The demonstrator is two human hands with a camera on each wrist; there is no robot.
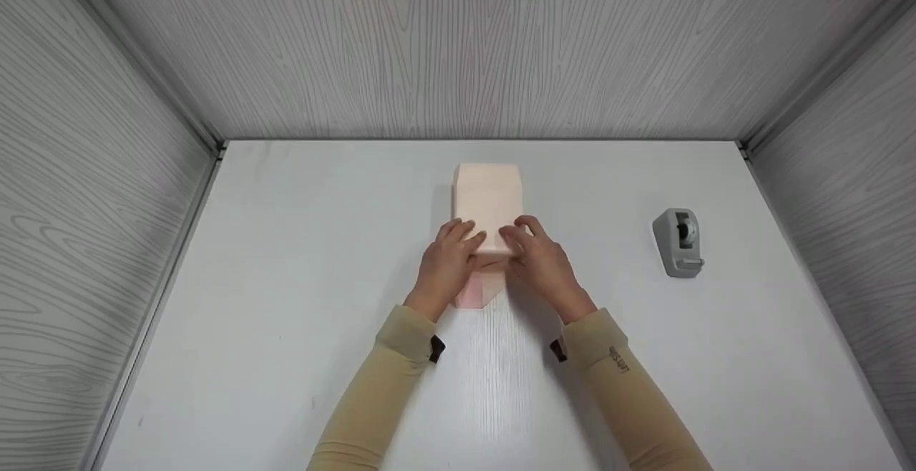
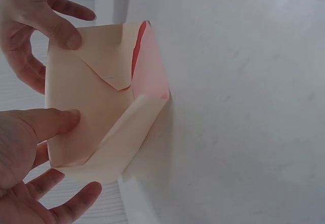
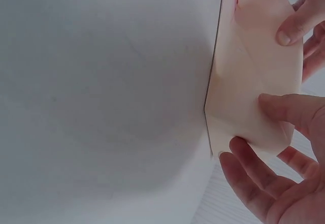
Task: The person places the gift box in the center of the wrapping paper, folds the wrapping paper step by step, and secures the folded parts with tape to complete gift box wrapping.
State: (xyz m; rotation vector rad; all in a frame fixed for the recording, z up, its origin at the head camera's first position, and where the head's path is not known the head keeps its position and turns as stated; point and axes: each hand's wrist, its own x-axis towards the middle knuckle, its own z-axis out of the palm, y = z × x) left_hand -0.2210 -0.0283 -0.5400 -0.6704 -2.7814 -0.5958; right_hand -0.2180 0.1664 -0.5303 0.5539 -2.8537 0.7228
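Observation:
A cream paper parcel (image 1: 489, 202), box-shaped, lies on the table with its near end facing me. At that end a loose paper flap (image 1: 492, 288) hangs down and shows pink (image 2: 152, 66) on its inner side. My left hand (image 1: 445, 267) grips the parcel's near left corner, thumb against the folded end and fingers around the top and side. On the near right corner, my right hand (image 1: 544, 267) holds it the same way, its thumb pressing the end paper (image 3: 254, 71). What lies inside the paper is hidden.
A grey tape dispenser (image 1: 678, 242) stands to the right on the white table (image 1: 286, 242). Wood-grain panels (image 1: 458, 49) enclose the table at the back and both sides.

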